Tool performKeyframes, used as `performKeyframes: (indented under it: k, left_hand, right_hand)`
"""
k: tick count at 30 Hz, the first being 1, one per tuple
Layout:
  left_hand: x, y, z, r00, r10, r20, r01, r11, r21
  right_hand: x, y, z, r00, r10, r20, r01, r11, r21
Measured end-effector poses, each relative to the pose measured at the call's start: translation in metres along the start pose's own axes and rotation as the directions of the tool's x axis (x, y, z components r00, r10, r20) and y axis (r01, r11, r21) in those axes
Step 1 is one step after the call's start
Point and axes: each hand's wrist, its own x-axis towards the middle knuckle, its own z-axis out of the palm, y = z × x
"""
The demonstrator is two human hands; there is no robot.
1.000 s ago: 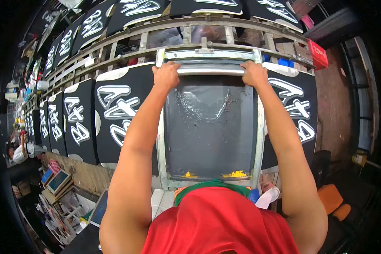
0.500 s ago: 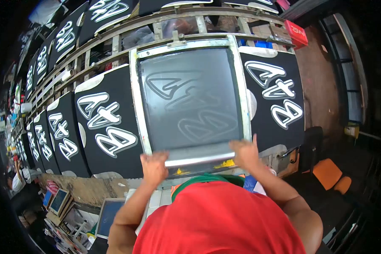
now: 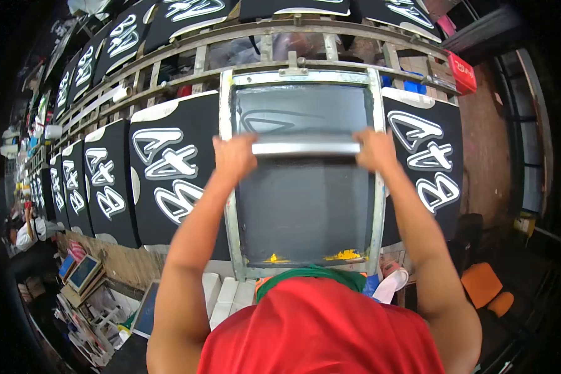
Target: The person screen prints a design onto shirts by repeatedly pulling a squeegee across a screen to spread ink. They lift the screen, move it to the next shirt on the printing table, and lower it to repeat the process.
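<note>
A printing screen point(image 3: 302, 212) in a pale, paint-stained frame point(image 3: 230, 206) lies on the table in front of me. Across its upper part stretches a squeegee point(image 3: 305, 148) with a shiny metal edge. My left hand point(image 3: 235, 156) is wrapped round the squeegee's left end, and my right hand point(image 3: 375, 149) grips the right end. Beyond the blade, part of a letter outline shows in the mesh. Yellow patches point(image 3: 346, 255) mark the near end of the screen. What lies under the screen is hidden.
Black printed panels with white lettering lie on both sides, one left point(image 3: 168, 162) and one right point(image 3: 422, 153). A wooden rail point(image 3: 265, 50) runs behind the frame. A red box point(image 3: 461, 73) stands at far right. Another person point(image 3: 28, 234) is at far left.
Both hands have pushed the squeegee from the near end of the screen to its far part. Most of the letter outlines are no longer visible behind it. The camera view has shifted slightly.
</note>
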Motion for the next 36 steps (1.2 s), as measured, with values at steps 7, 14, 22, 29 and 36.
performKeyframes:
  k: [7, 14, 22, 29, 36]
  left_hand:
    - [-0.256, 0.052, 0.006, 0.980, 0.077, 0.186, -0.047, 0.986, -0.158]
    - [-0.065, 0.006, 0.007, 0.995, 0.062, -0.079, -0.065, 0.997, -0.043]
    - [0.098, -0.018, -0.016, 0.991, -0.133, 0.010, 0.133, 0.991, 0.033]
    - [-0.140, 0.031, 0.008, 0.979, -0.012, 0.202, 0.007, 1.000, 0.023]
    - [-0.262, 0.054, 0.001, 0.970, 0.060, 0.234, -0.021, 0.986, -0.167]
  right_hand:
    - [-0.232, -0.039, 0.078, 0.997, -0.044, 0.067, 0.038, 0.995, 0.089]
    - [-0.062, -0.006, 0.041, 0.988, -0.056, -0.146, 0.054, 0.998, -0.020]
    - [0.103, 0.013, -0.024, 0.996, 0.054, -0.074, -0.051, 0.998, 0.039]
    - [-0.140, -0.015, 0.060, 0.998, 0.016, 0.067, -0.028, 0.984, 0.173]
    - [-0.256, -0.036, 0.072, 0.962, 0.020, 0.272, -0.071, 0.981, 0.179]
